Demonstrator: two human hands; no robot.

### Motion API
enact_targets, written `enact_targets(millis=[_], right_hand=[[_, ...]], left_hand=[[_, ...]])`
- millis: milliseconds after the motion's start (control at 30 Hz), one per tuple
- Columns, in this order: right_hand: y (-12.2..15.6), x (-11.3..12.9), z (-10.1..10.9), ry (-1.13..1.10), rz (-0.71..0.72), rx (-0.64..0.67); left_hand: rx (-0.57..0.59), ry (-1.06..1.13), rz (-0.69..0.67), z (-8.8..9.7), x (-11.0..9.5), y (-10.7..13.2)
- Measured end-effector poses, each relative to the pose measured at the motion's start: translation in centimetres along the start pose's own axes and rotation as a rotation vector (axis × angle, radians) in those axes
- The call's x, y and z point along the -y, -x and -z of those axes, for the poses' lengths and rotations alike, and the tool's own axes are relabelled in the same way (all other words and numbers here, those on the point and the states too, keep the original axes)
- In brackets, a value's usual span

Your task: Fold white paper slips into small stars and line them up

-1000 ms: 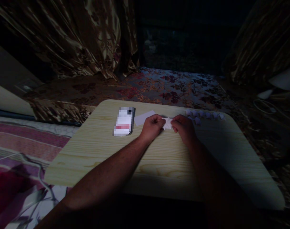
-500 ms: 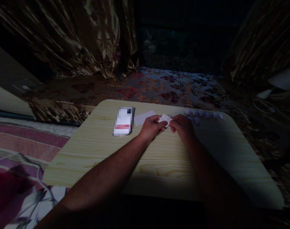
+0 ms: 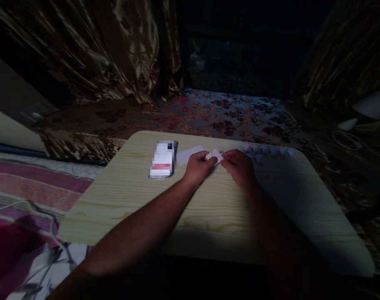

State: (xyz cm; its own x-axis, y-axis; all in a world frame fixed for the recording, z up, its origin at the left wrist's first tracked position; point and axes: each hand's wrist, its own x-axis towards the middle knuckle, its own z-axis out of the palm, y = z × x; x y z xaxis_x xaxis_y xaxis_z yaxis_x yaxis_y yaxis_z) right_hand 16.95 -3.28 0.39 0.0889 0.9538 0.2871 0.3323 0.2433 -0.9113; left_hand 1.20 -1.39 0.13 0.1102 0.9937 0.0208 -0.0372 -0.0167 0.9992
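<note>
Both hands meet over the far middle of a pale wooden table (image 3: 208,208). My left hand (image 3: 198,166) and my right hand (image 3: 239,166) pinch a small folded white paper piece (image 3: 215,156) between their fingertips, just above the tabletop. A flat white paper slip (image 3: 190,154) lies beside my left hand. A row of several small folded paper pieces (image 3: 267,151) sits to the right of my right hand, near the table's far edge.
A phone-sized object with a white and red face (image 3: 162,164) lies left of the slip. Floral bedding (image 3: 221,112) and shiny curtains (image 3: 93,50) lie beyond the table. Striped cloth and white cables (image 3: 27,208) are at the left. The room is dim.
The paper piece has been folded smaller between the fingertips, and both hands have drawn a little closer together and slightly farther up the table.
</note>
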Motion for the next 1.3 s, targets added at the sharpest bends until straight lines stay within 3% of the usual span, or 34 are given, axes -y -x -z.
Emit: enact_targets(millis=[267,800,1300], right_hand=[[0.0,0.0,-0.2,0.009,-0.01,-0.021],[-0.1,0.1,0.0,0.089,-0.084,-0.021],[0.7,0.6,-0.8,0.301,0.098,-0.133]], left_hand=[[0.089,-0.008,0.035,0.1,0.2,0.0],[0.143,-0.084,0.006,0.0,0.2,0.1],[0.106,-0.114,-0.032,-0.1,0.2,0.3]])
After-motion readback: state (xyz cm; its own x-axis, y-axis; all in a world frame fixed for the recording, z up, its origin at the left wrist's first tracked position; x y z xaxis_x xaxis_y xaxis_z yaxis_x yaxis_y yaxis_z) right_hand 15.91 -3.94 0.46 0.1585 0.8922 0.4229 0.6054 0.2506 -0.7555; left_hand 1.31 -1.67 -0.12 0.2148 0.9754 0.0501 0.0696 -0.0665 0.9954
